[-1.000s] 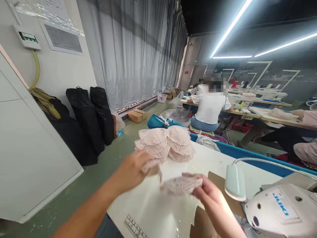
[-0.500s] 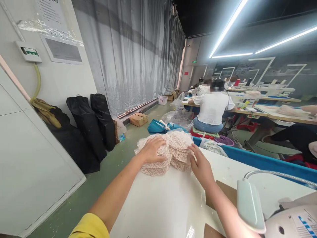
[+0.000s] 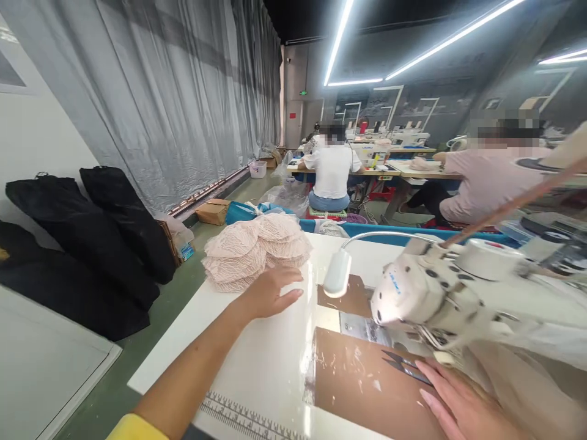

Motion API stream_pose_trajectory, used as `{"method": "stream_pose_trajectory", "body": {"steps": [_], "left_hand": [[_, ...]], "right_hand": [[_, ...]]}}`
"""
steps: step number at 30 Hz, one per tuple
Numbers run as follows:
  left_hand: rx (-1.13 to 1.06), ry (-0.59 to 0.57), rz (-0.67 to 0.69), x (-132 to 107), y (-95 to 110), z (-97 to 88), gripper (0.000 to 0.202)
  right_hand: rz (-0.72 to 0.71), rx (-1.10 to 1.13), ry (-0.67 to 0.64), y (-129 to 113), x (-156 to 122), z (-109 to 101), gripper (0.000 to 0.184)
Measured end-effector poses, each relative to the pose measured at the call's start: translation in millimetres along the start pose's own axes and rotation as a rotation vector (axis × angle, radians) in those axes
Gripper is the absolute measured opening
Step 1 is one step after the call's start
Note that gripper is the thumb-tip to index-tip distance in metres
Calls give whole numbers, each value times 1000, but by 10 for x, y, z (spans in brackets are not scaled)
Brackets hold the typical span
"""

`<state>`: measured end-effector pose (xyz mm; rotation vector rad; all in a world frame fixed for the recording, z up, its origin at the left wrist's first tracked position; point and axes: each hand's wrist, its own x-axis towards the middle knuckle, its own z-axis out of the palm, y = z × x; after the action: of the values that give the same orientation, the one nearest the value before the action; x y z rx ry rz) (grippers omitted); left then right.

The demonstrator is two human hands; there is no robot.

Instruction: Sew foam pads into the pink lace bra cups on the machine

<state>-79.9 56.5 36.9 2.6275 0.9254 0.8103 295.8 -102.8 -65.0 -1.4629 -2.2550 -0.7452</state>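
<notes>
A pile of pink lace cups sits at the far left corner of the white sewing table. My left hand hovers just in front of the pile, fingers spread, holding nothing. My right hand lies flat on the brown cardboard sheet at the lower right, fingers stretched out, right beside small thread snips. The white sewing machine stands above my right hand.
A bendable lamp sits between my hands. A ruler strip runs along the table's near edge. Black bags line the left wall; a cardboard box lies by the curtain. Two seated people work at tables behind.
Both hands left the lace pile. The left drew back a little toward me; the right swung down to the cardboard by the machine. My view turned right.
</notes>
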Motion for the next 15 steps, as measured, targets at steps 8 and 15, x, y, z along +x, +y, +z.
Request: {"method": "stream_pose_trajectory", "body": {"steps": [8,15], "left_hand": [[91,-239,-185,425,353,1041,50],[-10,-447,-71,-219,1246,1149,66]], "right_hand": [[220,-56,-546,-128,291,-96,64],[256,124,-571,-1,54,-316,54]]}}
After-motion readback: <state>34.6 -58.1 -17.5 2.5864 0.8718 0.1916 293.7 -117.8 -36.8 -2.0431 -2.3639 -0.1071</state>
